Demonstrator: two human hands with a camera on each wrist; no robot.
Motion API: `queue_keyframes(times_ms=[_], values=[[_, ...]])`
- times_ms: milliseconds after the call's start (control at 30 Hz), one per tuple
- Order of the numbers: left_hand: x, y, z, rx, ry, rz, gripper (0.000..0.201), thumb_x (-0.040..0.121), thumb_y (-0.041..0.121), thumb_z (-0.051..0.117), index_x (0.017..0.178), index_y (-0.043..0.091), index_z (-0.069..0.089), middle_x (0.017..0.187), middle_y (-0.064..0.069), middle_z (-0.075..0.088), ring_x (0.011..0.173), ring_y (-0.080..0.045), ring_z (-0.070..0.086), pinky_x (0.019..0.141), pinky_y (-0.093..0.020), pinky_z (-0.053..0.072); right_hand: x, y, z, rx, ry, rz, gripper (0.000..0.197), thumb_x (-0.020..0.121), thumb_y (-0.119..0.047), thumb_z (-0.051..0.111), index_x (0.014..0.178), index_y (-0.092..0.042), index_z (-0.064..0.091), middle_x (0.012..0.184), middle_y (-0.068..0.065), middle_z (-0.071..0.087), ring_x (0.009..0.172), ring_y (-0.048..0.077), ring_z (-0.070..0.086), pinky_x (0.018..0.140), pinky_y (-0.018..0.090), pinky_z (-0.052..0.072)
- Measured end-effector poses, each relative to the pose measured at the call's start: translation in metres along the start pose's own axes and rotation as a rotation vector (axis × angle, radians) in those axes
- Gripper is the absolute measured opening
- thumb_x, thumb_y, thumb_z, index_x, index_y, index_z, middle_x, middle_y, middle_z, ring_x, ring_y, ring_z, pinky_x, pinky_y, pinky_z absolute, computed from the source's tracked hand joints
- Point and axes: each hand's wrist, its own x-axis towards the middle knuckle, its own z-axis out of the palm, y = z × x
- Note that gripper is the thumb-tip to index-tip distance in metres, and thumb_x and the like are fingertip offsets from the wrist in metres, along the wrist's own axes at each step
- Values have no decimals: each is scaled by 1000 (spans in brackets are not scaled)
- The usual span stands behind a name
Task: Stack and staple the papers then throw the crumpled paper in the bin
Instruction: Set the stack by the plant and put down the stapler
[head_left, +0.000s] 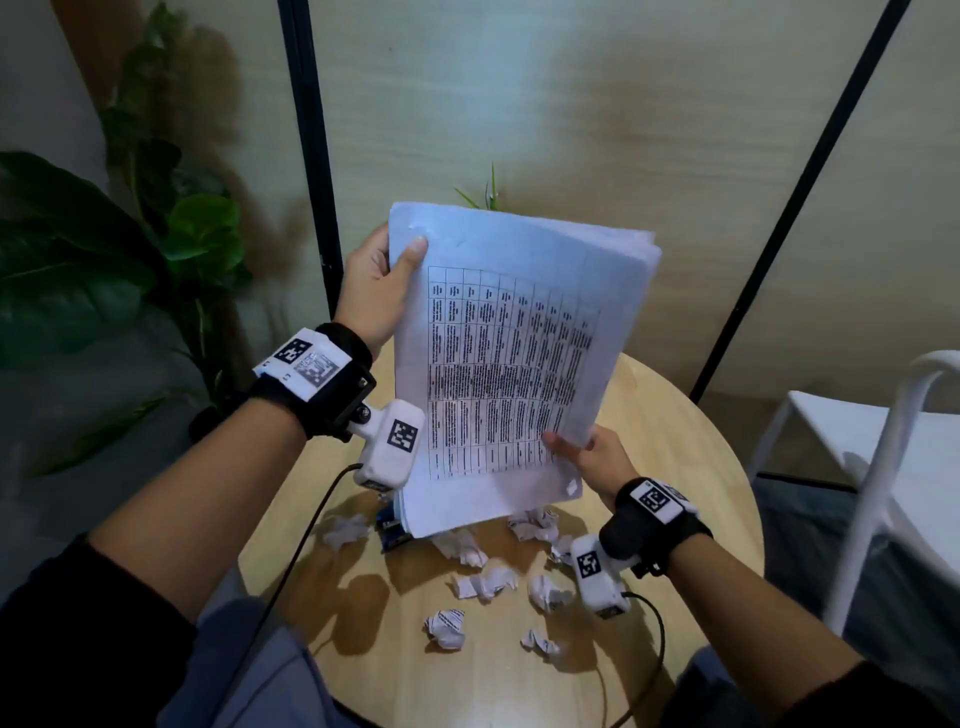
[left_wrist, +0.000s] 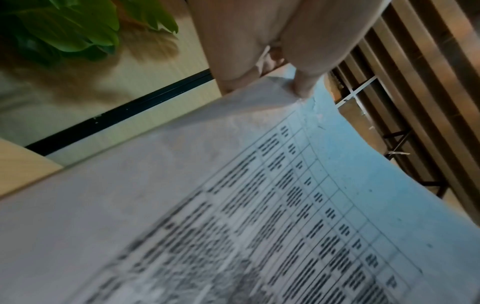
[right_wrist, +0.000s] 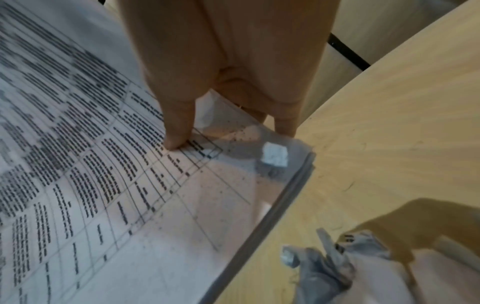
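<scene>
A stack of printed papers (head_left: 509, 364) with a table on the top sheet stands nearly upright above the round wooden table (head_left: 675, 415). My left hand (head_left: 379, 291) pinches its upper left corner, thumb on the front sheet. My right hand (head_left: 592, 457) pinches the lower right edge, thumb on the print. The same stack of papers (left_wrist: 233, 205) fills the left wrist view, and the right wrist view shows the papers (right_wrist: 103, 185) with my right thumb (right_wrist: 176, 131) pressing on them. Several crumpled paper balls (head_left: 483, 582) lie on the table below. A dark blue object (head_left: 392, 532), partly hidden, lies under the stack.
A leafy green plant (head_left: 104, 249) stands at the left. A white chair (head_left: 883, 467) is at the right of the table. Black frame posts (head_left: 311, 156) run up a panelled wall behind. Cables from the wrist cameras trail over the table's near edge.
</scene>
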Motion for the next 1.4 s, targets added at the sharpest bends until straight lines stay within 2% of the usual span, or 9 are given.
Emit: queue_keyframes(times_ms=[100, 233, 400, 567, 667, 833, 967, 1300, 1400], values=[[-1, -22, 2, 68, -52, -82, 11, 96, 21, 44, 95, 24, 55, 95, -6, 61, 83, -19, 56, 72, -34, 47, -3, 0, -2, 107, -7, 29, 24, 86, -17, 65, 92, 6, 62, 87, 13, 65, 80, 26, 61, 78, 41, 51], [-14, -46, 15, 162, -95, -215, 19, 99, 18, 41, 112, 10, 53, 94, 6, 61, 78, 3, 58, 74, -13, 48, 3, -9, -12, 214, 54, 23, 14, 87, -14, 63, 75, -9, 59, 68, 0, 59, 65, 12, 61, 59, 23, 48], [-28, -63, 29, 141, -122, -320, 33, 97, 18, 46, 127, 5, 50, 128, -13, 59, 115, -26, 58, 102, -42, 45, 19, -19, -26, 223, 131, 4, 13, 86, -13, 64, 74, -14, 60, 70, 0, 61, 63, 11, 57, 51, 17, 45], [-36, -90, 35, 250, -206, -423, 38, 95, 24, 49, 130, 9, 45, 131, -11, 58, 116, -28, 57, 102, -49, 44, 38, -19, -34, 167, 213, 75, 13, 83, -18, 68, 74, -14, 60, 72, 2, 62, 68, 19, 58, 59, 27, 48], [-37, -101, 39, 295, -234, -450, 41, 94, 24, 52, 130, 7, 42, 130, -13, 57, 110, -27, 59, 94, -44, 50, 55, -14, -39, 123, 251, 107, 12, 81, -20, 70, 78, -13, 61, 81, 7, 67, 81, 27, 63, 80, 39, 54], [-33, -117, 47, 266, -355, -566, 44, 94, 17, 53, 132, 9, 33, 115, -9, 55, 66, -14, 63, 44, -23, 56, 78, -5, -47, 119, 304, 171, 20, 82, -18, 69, 99, -8, 64, 103, 15, 70, 98, 34, 66, 90, 51, 53], [-26, -133, 50, 278, -462, -601, 45, 97, 11, 45, 139, 13, 28, 96, -9, 59, 40, -6, 58, 43, -22, 54, 101, 12, -57, 23, 353, 222, 29, 86, -17, 64, 110, -2, 63, 107, 15, 68, 101, 34, 64, 93, 50, 51], [-11, -188, 64, 292, -589, -621, 62, 97, 5, 40, 135, 45, 12, 100, -5, 56, 46, -12, 54, 46, -23, 51, 150, 65, -63, -83, 378, 352, 30, 88, -12, 60, 112, 4, 61, 98, 17, 66, 91, 31, 63, 86, 39, 52], [-7, -210, 72, 280, -615, -668, 57, 97, 6, 42, 145, 29, 20, 98, -8, 54, 45, -10, 54, 47, -26, 51, 158, 79, -71, -20, 413, 399, 27, 87, -7, 59, 111, 4, 61, 94, 15, 64, 94, 35, 64, 87, 41, 53]])
